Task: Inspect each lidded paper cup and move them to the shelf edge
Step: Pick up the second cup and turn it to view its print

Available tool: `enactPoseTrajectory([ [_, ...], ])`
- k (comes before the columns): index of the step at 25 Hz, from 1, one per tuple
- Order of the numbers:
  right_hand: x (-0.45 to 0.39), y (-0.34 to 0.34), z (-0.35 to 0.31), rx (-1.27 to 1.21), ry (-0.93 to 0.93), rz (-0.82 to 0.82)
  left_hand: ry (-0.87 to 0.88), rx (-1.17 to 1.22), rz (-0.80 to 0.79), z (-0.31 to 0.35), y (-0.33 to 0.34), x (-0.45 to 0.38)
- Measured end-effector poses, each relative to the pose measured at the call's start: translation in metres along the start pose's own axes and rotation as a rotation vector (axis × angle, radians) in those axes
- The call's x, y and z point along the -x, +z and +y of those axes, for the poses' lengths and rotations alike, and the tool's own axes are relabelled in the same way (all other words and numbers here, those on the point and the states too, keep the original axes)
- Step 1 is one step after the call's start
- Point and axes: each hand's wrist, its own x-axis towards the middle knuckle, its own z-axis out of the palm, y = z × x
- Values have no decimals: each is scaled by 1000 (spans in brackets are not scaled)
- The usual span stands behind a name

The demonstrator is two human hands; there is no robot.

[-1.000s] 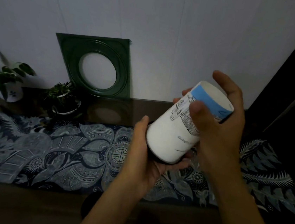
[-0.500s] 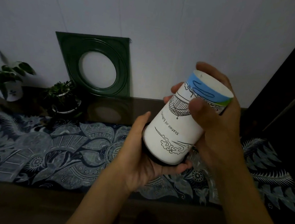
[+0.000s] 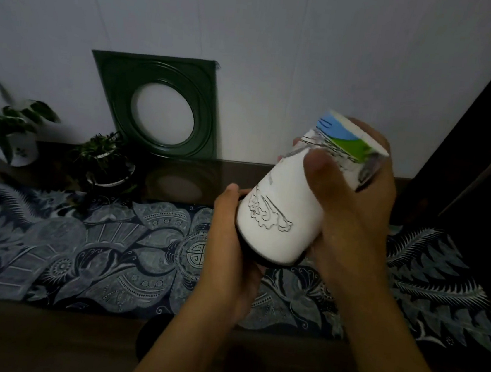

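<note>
Cup: we see the paper cup [image 3: 291, 203] held tilted, lid end down, above the patterned runner [image 3: 78, 246].
Left hand [image 3: 231, 245]: its grip cradles the dark lid end.
Right hand [image 3: 355, 204]: its grip wraps the cup's upper wall, thumb in front.

Obstacles: two potted plants [image 3: 103, 160] back left, green frame [image 3: 158, 105] leaning on the wall | Free: patterned runner [image 3: 78, 246] left of the hands
</note>
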Motion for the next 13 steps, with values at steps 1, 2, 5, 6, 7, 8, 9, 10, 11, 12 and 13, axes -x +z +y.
enactPoseTrajectory([
  [1,-2,-2,-3,-6,16,-77,-105,61,-39,4,-1,-1],
  [2,-3,-5,-5,-11,33,-136,-193,99,-81,8,-2,-2],
  [5,-5,-6,-5,9,8,-148,-244,120,-112,10,-3,-4],
  [6,-4,-4,-4,24,-13,-81,-198,104,-107,8,-2,-5],
  [7,-3,-2,-2,30,-35,-5,-134,74,-93,6,2,-4],
  [8,0,1,-1,32,-55,70,-56,26,-56,4,5,-3],
  [9,2,5,0,32,-75,136,28,-37,-10,2,8,-3],
  [10,4,7,1,29,-91,192,112,-110,31,-3,9,-4],
  [11,5,9,2,19,-99,233,186,-182,63,-7,10,-4],
  [12,6,10,1,10,-103,244,235,-220,89,-10,9,-4],
  [13,6,10,1,18,-109,221,228,-197,94,-11,10,-3],
])
